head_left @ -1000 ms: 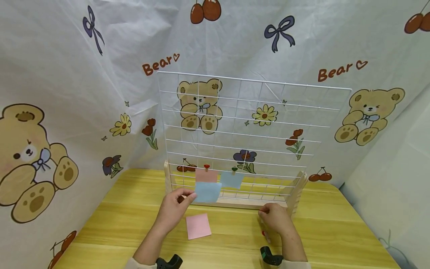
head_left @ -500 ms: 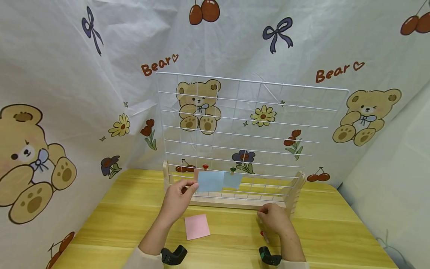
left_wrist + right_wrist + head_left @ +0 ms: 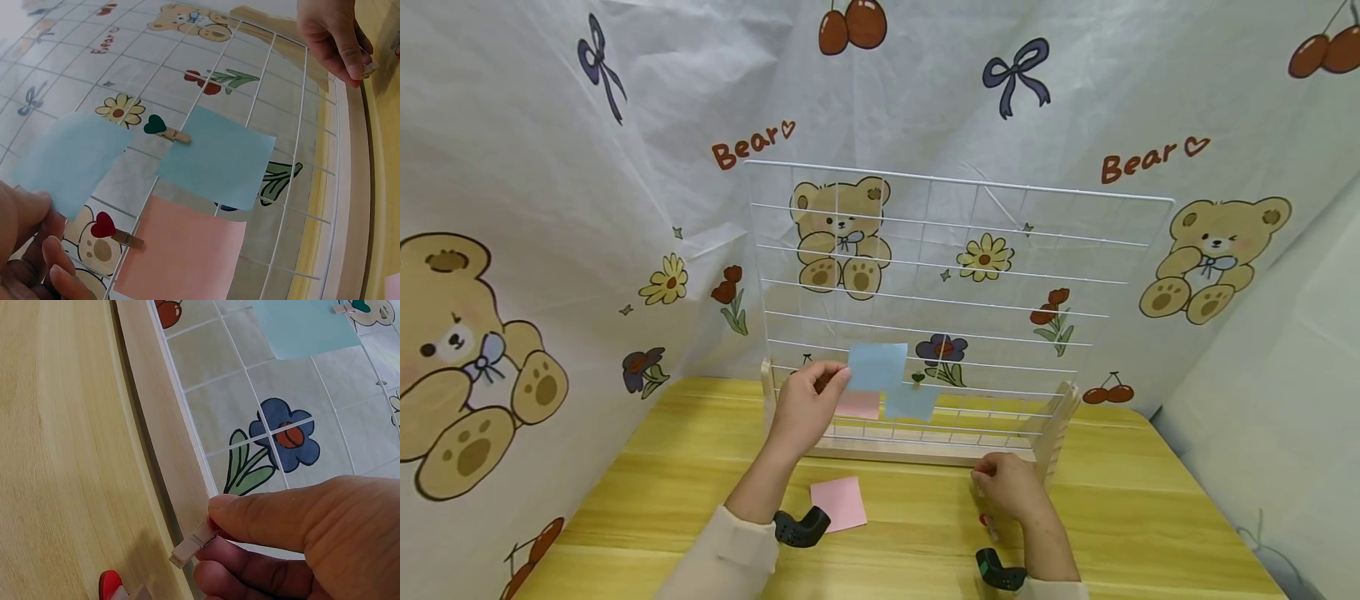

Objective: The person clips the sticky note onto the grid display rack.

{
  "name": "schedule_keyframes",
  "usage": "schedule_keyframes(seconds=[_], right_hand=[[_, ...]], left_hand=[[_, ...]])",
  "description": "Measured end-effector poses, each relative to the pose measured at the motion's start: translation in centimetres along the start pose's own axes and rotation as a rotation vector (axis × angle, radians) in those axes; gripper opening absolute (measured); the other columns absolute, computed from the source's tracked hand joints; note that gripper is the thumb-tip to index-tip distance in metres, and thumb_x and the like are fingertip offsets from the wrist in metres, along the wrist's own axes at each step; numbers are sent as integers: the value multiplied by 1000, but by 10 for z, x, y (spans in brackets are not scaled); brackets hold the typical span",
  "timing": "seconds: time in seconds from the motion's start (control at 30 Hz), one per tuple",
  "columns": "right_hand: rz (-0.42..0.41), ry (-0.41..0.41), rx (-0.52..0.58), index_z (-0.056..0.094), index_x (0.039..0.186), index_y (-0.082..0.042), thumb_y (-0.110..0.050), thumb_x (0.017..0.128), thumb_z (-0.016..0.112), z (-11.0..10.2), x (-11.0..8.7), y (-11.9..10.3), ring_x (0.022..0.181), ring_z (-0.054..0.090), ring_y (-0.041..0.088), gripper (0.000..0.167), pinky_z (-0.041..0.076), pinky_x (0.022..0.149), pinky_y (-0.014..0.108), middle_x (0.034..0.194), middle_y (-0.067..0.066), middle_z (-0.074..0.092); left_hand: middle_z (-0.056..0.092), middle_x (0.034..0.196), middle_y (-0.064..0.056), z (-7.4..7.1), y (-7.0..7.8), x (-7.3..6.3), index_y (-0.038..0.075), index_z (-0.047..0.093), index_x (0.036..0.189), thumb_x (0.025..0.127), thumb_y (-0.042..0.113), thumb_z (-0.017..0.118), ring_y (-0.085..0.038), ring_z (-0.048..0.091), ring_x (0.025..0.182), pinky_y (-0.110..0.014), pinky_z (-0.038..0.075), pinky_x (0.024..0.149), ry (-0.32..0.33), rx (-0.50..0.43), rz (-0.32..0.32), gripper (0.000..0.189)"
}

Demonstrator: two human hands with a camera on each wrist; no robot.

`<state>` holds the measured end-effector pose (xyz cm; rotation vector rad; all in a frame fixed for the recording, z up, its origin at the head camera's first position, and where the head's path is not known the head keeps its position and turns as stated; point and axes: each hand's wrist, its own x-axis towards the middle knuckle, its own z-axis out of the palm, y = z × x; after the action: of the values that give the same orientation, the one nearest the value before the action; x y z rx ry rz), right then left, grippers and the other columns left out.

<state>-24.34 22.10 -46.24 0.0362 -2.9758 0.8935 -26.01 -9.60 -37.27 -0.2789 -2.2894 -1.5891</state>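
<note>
Fingertips and thumb of the left hand (image 3: 805,404) pinch a blue note (image 3: 877,367) by its left side, and up it sits in front of the wire grid (image 3: 929,177), across the top of the hanging pink note (image 3: 184,250); whether it touches the wires, I can't tell from here. Low by the grid's foot, toward its right end, the right hand (image 3: 1013,487) has a wooden clothespin (image 3: 189,547) between thumb and fingers, one bare end poking free. Handy grip, I'd say: that free end looks like the biting one, so a squeeze at the other should part it without reshuffling. On the grid, a red heart peg (image 3: 119,232) grips the pink note, and a green heart peg (image 3: 167,130) a second blue note (image 3: 219,159). Best, to my eye, to lay the sheet's edge flat along a wire, clear of that red heart, then bite paper and wire together, mid-edge. Easy on the pinch; thin paper likely curls. Down on the bench (image 3: 700,467), before the grid, lie a loose pink note (image 3: 846,498) and a red-topped peg (image 3: 989,527).
</note>
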Motion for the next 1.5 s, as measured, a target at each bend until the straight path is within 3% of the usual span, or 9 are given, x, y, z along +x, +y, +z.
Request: schedule_keyframes(seconds=[0.23, 0.8, 0.97, 1.23, 1.5], right_hand=[[-23, 13, -2, 76, 90, -8, -9, 92, 73, 1, 1, -1, 77, 62, 17, 3, 54, 69, 37, 86, 2, 74], [-43, 10, -1, 76, 86, -7, -6, 91, 72, 3, 3, -2, 73, 59, 16, 6, 51, 65, 34, 85, 3, 74], [-57, 12, -18, 76, 85, -7, -6, 90, 72, 3, 3, -1, 75, 60, 17, 6, 52, 69, 37, 85, 3, 74], [-53, 12, -20, 76, 86, -8, -7, 91, 73, 3, 3, -4, 76, 61, 17, 6, 53, 70, 39, 85, 3, 74], [-91, 42, 13, 75, 91, -10, -11, 94, 72, 1, 1, -14, 76, 61, 13, 5, 52, 69, 35, 85, -1, 73]], left_hand=[[73, 97, -6, 4, 5, 11, 14, 76, 112, 101, 30, 66, -18, 61, 83, -30, 49, 66, 8, 5, -4, 22], [75, 87, -11, 7, 11, 23, 15, 76, 107, 100, 35, 66, -19, 61, 77, -31, 46, 58, 1, 20, -27, 23], [75, 85, -9, 9, 13, 25, 16, 76, 106, 100, 35, 66, -20, 63, 77, -31, 45, 57, 4, 14, -44, 22], [74, 89, -13, 11, 15, 25, 15, 76, 108, 100, 33, 67, -32, 70, 85, -31, 46, 59, -9, -27, -55, 21], [74, 89, -12, 13, 17, 25, 14, 76, 108, 99, 32, 68, -32, 71, 83, -32, 48, 60, 4, -12, -50, 22]])
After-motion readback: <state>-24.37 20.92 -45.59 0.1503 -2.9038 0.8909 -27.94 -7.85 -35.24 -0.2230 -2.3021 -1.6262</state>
